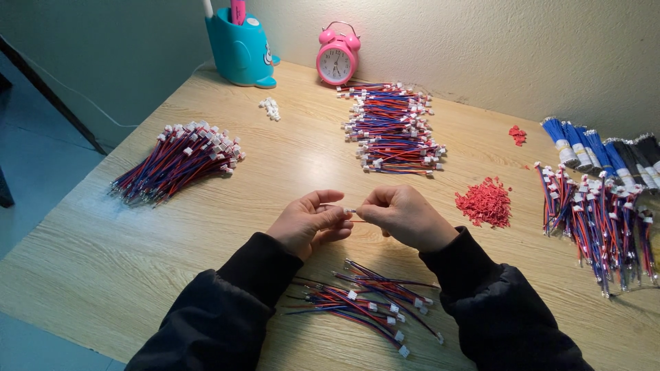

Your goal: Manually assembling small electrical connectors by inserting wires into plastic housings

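Note:
Over the middle of a wooden table (206, 227), my left hand (309, 223) and my right hand (405, 216) meet fingertip to fingertip. Between them they pinch one thin wire lead with a small white connector (350, 210). Both hands grip it. Just below my wrists lies a loose bunch of red and blue wire leads (364, 302) with white plugs. A small heap of red plastic pieces (485, 202) sits right of my right hand.
A fanned pile of finished leads (175, 161) lies at left, a stacked pile (393, 130) at centre back, and more leads (598, 227) with bundled blue and black wires (598, 151) at right. A pink alarm clock (337, 58), teal pen holder (240, 48), white plugs (270, 108).

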